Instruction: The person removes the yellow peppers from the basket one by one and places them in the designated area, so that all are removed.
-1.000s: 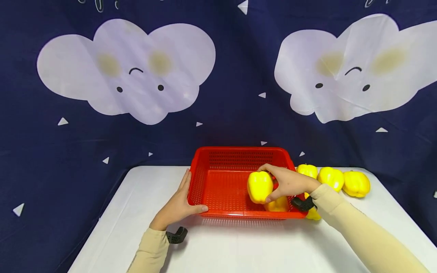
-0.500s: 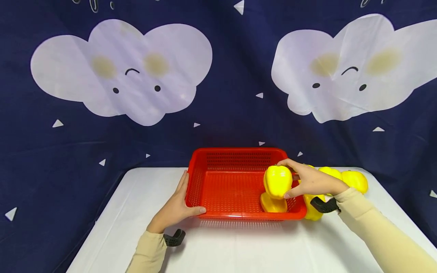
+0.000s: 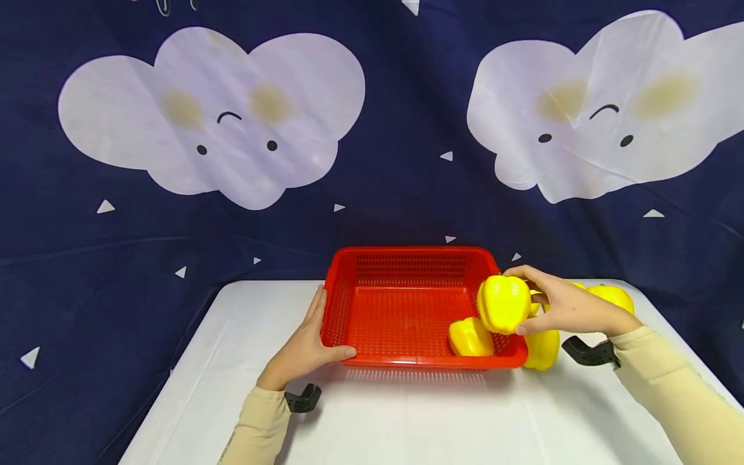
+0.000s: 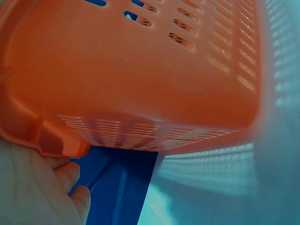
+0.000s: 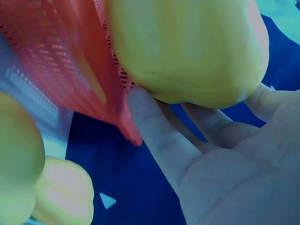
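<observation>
My left hand (image 3: 298,351) rests against the left end of a red slotted plastic basket (image 3: 401,361), thumb on the front rim and fingers straight along the side. In the left wrist view its fingers touch the rim's corner (image 4: 58,143). My right hand (image 3: 564,307) grips a yellow bell pepper (image 3: 504,305) between thumb and fingers, over the basket's right rim. The right wrist view has this pepper close up, beside the rim. Another yellow bell pepper (image 3: 471,338) lies inside the basket at the front right corner.
Several more yellow peppers (image 3: 612,297) sit on the white table (image 3: 407,420) right of the basket, partly behind my right hand. One pepper (image 3: 543,352) stands close to the basket's right end. A dark blue cloth (image 3: 407,129) with clouds hangs behind the table.
My right hand has moved right with the held pepper, from over the basket's inside to its right rim, uncovering the pepper in the corner. My left hand stays at the basket.
</observation>
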`<state>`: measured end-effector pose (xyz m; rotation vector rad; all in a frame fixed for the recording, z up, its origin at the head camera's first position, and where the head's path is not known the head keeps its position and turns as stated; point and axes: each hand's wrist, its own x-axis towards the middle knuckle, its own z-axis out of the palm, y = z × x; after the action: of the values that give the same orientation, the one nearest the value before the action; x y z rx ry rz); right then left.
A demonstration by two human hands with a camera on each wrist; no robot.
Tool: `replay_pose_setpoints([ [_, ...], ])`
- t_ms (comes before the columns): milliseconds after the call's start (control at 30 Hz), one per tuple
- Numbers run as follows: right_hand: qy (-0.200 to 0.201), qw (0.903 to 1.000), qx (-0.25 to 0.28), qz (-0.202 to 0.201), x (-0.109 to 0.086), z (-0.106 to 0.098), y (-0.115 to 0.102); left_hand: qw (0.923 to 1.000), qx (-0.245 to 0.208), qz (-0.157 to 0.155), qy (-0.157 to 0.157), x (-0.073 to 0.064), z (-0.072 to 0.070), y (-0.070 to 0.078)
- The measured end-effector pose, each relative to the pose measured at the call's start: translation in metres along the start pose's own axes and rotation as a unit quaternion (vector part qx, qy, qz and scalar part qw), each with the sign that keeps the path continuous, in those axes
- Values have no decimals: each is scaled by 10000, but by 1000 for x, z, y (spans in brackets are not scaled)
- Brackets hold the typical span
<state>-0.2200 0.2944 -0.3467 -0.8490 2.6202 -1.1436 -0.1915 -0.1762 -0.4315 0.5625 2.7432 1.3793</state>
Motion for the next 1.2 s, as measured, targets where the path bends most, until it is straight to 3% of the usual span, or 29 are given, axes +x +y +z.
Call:
replay_pose_setpoints([
  [400,315,9994,110,-114,-38,-17,15,9999,-25,-12,-127,3,3,3],
  [967,442,9981,414,-114,-60,-27,36,9999,112,-61,29,-5,-3,-1],
  [1200,589,9975,354,-164,-82,-35,53,10000,25,15,-15,0,1,-1],
])
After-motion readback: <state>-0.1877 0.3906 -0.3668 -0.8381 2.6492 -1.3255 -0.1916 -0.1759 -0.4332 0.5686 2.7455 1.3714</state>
